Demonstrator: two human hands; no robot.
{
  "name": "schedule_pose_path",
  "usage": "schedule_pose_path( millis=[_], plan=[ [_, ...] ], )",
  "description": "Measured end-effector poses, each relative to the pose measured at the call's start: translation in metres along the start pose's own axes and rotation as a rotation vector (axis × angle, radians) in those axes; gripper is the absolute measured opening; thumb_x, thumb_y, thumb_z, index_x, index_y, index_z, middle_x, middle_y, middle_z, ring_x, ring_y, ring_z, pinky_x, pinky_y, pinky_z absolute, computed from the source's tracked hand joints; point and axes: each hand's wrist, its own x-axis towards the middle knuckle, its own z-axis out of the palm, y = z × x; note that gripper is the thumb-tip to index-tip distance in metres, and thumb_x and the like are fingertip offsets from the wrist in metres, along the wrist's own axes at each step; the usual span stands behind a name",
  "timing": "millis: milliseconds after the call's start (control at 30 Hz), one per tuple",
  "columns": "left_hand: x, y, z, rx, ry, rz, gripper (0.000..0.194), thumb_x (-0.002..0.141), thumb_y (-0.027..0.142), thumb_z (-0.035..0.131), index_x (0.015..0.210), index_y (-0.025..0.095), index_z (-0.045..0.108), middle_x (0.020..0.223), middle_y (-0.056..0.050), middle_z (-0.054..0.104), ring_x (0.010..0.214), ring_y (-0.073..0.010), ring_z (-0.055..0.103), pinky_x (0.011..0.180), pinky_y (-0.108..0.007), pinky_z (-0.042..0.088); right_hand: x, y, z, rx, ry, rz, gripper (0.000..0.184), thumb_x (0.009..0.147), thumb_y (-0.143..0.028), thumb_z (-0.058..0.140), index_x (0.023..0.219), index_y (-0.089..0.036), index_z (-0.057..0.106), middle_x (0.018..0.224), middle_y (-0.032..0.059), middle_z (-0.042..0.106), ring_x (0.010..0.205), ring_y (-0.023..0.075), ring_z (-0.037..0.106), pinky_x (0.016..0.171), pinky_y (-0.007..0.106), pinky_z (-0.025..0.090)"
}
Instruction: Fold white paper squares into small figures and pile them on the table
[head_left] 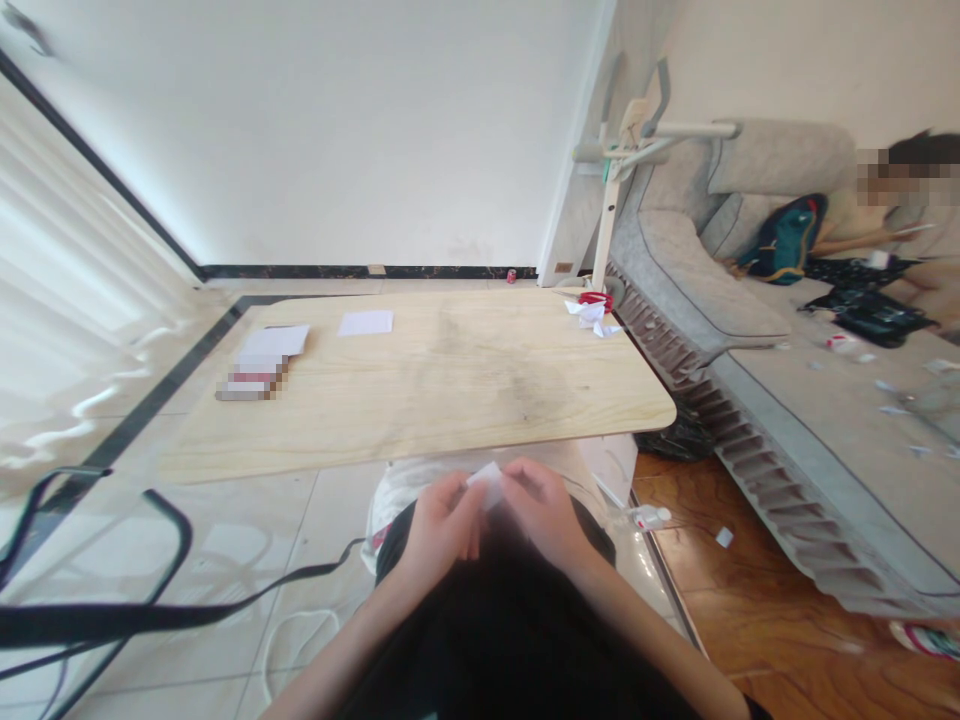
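Note:
Between my two hands, over my lap and in front of the table's near edge, is a small piece of white paper (pixel 486 486). My left hand (pixel 448 512) pinches its left side. On the right side, the fingers of my right hand (pixel 541 503) close on the same paper. Its folds are too small to make out. On the wooden table (pixel 420 400) lie a white sheet (pixel 365 322), a stack of white paper (pixel 276 341) at the left, and folded white paper shapes (pixel 592 316) beside red-handled scissors (pixel 596 299) at the far right corner.
Right of the table stands a grey sofa (pixel 690 270), where a person (pixel 855 235) sits near a teal backpack (pixel 787 240). A clear bottle (pixel 649 517) and a paper scrap (pixel 724 537) are on the floor. A black strap (pixel 285 580) crosses the lower left.

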Motion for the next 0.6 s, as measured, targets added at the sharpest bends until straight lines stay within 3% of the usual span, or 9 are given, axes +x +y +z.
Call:
schedule_pose_path(
  millis=[167, 300, 467, 600],
  plan=[
    [0.003, -0.007, -0.002, -0.085, 0.072, 0.027, 0.037, 0.087, 0.051, 0.054, 0.077, 0.016, 0.057, 0.043, 0.004, 0.059, 0.027, -0.0069, 0.045, 0.029, -0.015, 0.029, -0.002, 0.001, 0.001, -0.021, -0.034, 0.024, 0.018, 0.088, -0.028, 0.055, 0.073, -0.019, 0.058, 0.057, -0.0038, 0.056, 0.046, 0.0098, 0.049, 0.045, 0.021, 0.038],
    [0.006, -0.012, -0.003, -0.109, 0.060, 0.028, 0.038, 0.088, 0.052, 0.054, 0.082, 0.015, 0.058, 0.035, 0.007, 0.051, 0.026, -0.0081, 0.045, 0.030, -0.015, 0.030, -0.003, 0.000, 0.001, 0.000, -0.101, 0.073, 0.020, 0.090, -0.030, 0.052, 0.073, -0.019, 0.056, 0.054, -0.0055, 0.054, 0.038, 0.0079, 0.043, 0.037, 0.019, 0.031],
    [0.007, -0.013, -0.004, -0.110, 0.007, 0.064, 0.034, 0.089, 0.047, 0.055, 0.075, 0.017, 0.056, 0.034, 0.008, 0.047, 0.030, -0.0101, 0.048, 0.036, -0.019, 0.037, -0.002, -0.003, -0.001, -0.071, -0.083, -0.013, 0.026, 0.089, -0.027, 0.054, 0.064, -0.018, 0.055, 0.055, -0.0041, 0.053, 0.049, 0.0096, 0.048, 0.050, 0.021, 0.038],
    [0.006, -0.008, -0.008, -0.051, -0.029, 0.096, 0.037, 0.088, 0.042, 0.054, 0.060, 0.018, 0.054, 0.039, 0.004, 0.051, 0.036, -0.0100, 0.049, 0.041, -0.020, 0.037, -0.001, -0.003, -0.003, -0.004, -0.110, 0.029, 0.028, 0.088, -0.032, 0.054, 0.063, -0.019, 0.053, 0.052, -0.0047, 0.051, 0.047, 0.0096, 0.045, 0.048, 0.022, 0.036]
  ],
)
